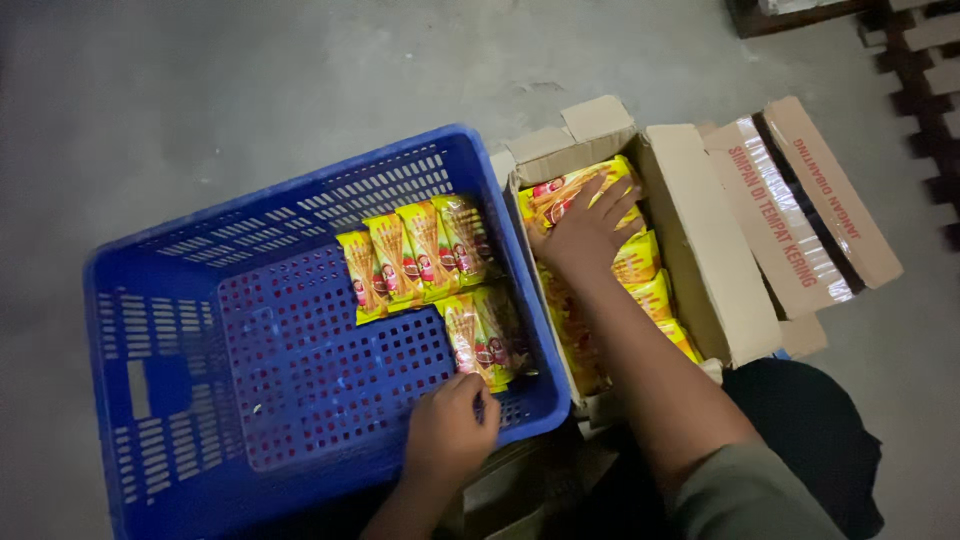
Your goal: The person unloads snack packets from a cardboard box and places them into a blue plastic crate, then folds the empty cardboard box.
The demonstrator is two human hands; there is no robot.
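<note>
A blue slotted plastic crate [170,330] holds several yellow snack packets [415,250] along its far right side, with more packets [485,335] just below them. My left hand [450,430] rests inside the crate at its near right corner, fingers curled beside the lower packets and touching them. My right hand [585,230] reaches into an open cardboard box [700,250] to the crate's right. Its fingers are spread over a yellow packet [560,195] at the top of the stack. More yellow packets [650,285] fill the box below my forearm.
The crate and box stand on a grey concrete floor [250,90]. The box's taped flap [800,200] lies open to the right. A wooden pallet [920,60] sits at the top right corner. My dark-clothed knee [810,430] is at the lower right.
</note>
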